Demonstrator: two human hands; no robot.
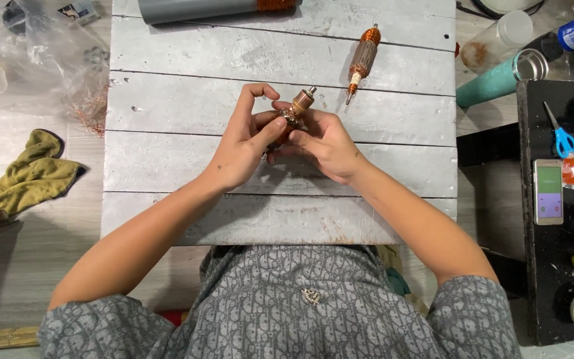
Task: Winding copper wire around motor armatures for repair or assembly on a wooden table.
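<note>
head view | small copper-wound motor rotor with metal shaft (297, 108) is held up over the middle of the grey wooden plank surface (167, 100) | left hand (244, 143) pinches its lower end, right hand (323, 143) wraps it from below | best held steady, turned slowly | both wrists bent inward, forearms angled in from the near edge

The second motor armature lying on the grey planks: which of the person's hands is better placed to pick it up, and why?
Probably the right hand: the spare armature lies up and to its side on the plank board. The left hand is farther, and both grip the held armature.
</note>
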